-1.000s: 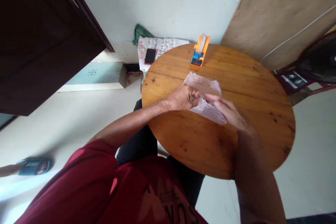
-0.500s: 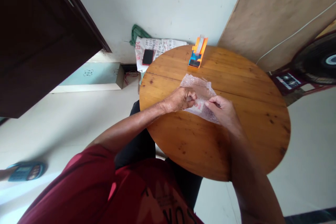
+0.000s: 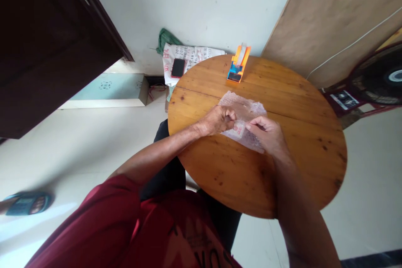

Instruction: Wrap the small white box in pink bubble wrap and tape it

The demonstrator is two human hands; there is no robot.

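A sheet of clear bubble wrap (image 3: pixel 241 102) lies on the round wooden table (image 3: pixel 301 150), with a small white piece with red print (image 3: pixel 239 130) showing at its middle. My left hand (image 3: pixel 218 120) is over the wrap's left side, fingers curled and thumb and fingertips pinched together. Across from it, my right hand (image 3: pixel 266 132) pinches thumb against forefinger over the right side. A narrow gap separates the fingertips. Whatever thin thing they pinch is too small to make out. Beyond the wrap stands an orange and blue tape dispenser (image 3: pixel 239 65) with a roll of clear tape.
Left of the table, a phone (image 3: pixel 178 68) lies on a printed white sack (image 3: pixel 201 53) against the wall. A pale blue box (image 3: pixel 106 88) is on the floor, near a dark door (image 3: pixel 47 42). A black fan (image 3: pixel 380 75) stands at right. Another person's sandalled foot (image 3: pixel 29 204) shows at lower left.
The bubble wrap's upper right edge now spreads further right and lies flatter. My hands keep almost the same pinched pose. The foot at lower left has shifted slightly left in view.
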